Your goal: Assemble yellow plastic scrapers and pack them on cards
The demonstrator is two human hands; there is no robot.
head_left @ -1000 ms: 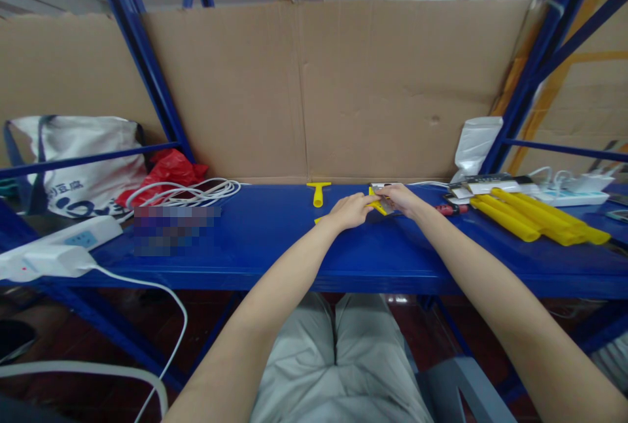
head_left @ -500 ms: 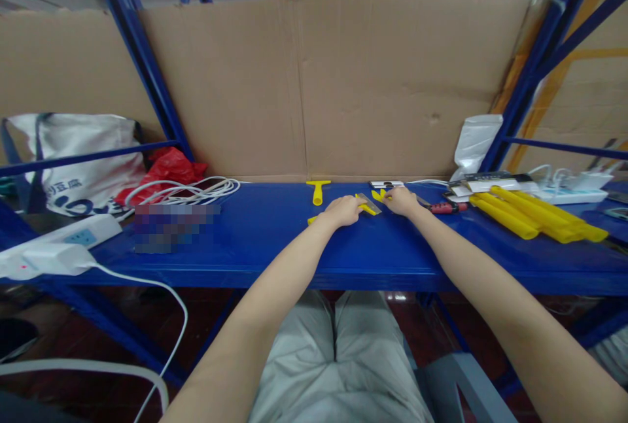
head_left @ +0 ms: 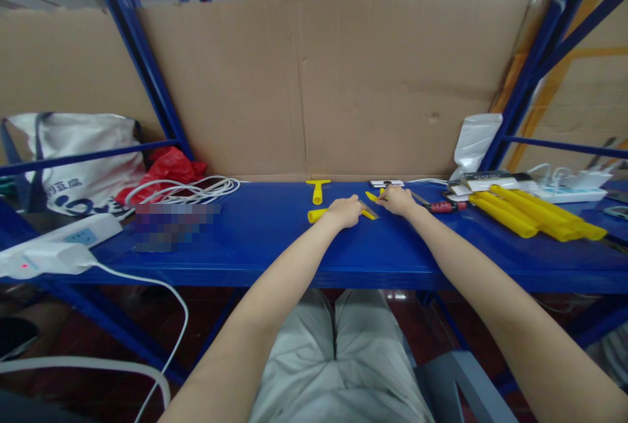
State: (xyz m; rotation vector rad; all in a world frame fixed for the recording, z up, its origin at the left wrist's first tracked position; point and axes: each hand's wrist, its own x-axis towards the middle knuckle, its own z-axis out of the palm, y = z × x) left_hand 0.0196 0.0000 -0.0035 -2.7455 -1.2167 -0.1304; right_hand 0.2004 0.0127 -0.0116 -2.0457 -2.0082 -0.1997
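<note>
1. Yellow scraper (head_left: 317,216), gripped in our left hand (head_left: 346,212), sits over the blue table (head_left: 265,240), metal blade (head_left: 371,209) showing beyond our knuckles; our right hand (head_left: 398,200) appears to pinch a small yellow piece (head_left: 371,196).
2. Work looks partway, we judge: the small piece is apart from the scraper; what remains we cannot tell.
3. We count one scraper in hand, one T-shaped handle (head_left: 318,195) behind, one red-handled tool (head_left: 445,206), at least three yellow tubes (head_left: 505,217).

White bag (head_left: 91,135) has chars 豆腐 (head_left: 69,184), w/ lg. dk. letters (head_left: 63,204) below, illegible.
</note>
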